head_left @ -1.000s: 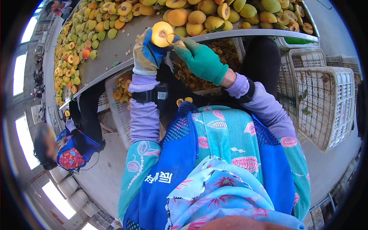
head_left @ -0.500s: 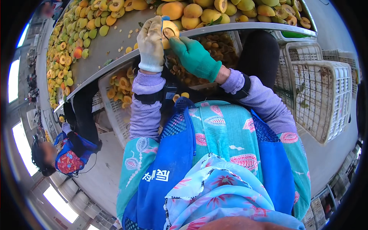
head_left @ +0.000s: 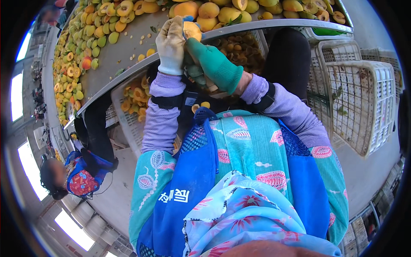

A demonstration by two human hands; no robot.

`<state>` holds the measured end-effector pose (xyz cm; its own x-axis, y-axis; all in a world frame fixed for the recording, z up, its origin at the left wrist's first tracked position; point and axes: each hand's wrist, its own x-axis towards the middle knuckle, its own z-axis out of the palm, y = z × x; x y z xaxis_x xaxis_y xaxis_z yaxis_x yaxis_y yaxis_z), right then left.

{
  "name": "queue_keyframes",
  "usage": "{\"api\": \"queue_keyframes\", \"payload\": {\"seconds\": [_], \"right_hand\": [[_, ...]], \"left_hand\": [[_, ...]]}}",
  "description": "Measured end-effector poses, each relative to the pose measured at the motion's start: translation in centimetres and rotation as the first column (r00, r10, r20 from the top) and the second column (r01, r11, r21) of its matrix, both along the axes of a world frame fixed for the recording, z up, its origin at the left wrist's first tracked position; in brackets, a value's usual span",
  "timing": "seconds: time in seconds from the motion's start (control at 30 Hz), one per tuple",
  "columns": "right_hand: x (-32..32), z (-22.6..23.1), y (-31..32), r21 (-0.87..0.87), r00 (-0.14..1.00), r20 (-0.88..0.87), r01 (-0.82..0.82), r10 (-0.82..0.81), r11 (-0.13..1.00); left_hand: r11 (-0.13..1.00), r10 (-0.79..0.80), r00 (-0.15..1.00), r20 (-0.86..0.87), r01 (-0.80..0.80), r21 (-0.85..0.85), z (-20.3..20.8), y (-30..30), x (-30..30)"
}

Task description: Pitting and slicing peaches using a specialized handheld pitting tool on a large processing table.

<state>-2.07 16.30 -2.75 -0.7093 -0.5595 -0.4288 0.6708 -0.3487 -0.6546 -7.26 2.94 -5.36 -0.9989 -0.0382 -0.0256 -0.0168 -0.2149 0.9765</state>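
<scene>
My left hand (head_left: 170,46), in a pale, stained glove, grips a yellow peach (head_left: 192,31) above the table's near edge; its cut side faces my right hand. A bit of blue covers a fingertip behind the fruit. My right hand (head_left: 216,64), in a green glove, is closed just below the peach, its fingers curled. From under its palm pokes the tan end of a pitting tool (head_left: 212,88); the rest of the tool is hidden by the glove. Beyond both hands lie whole and halved peaches (head_left: 208,10) on the metal table (head_left: 128,45).
Below the table edge sit a crate of peach halves (head_left: 136,96) and another container of dark orange pieces (head_left: 239,49). White plastic crates (head_left: 364,103) stand at right. A co-worker (head_left: 83,171) sits at far left by the same table. Small pits (head_left: 141,42) dot the tabletop.
My right hand has shifted slightly down and left, and its fingers have turned under. The tool's curved loop, earlier over the cut face, no longer shows. The left hand keeps the peach.
</scene>
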Motion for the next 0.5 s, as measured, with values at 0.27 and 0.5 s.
{"api": "queue_keyframes", "payload": {"seconds": [0.27, 0.5], "right_hand": [[0.5, -1.8, -0.2, -0.716, 0.957, 0.154, -0.064, 0.247, 0.695], [0.9, -1.9, 0.3, -0.838, 0.924, 0.167, -0.051, 0.344, 0.543]], "left_hand": [[0.986, -0.014, 0.999, 0.044, 0.021, -0.167, 0.7, 0.1, 0.2], [0.939, -0.28, 0.948, 0.15, 0.238, 0.248, 2.0, 0.5, 0.9]]}}
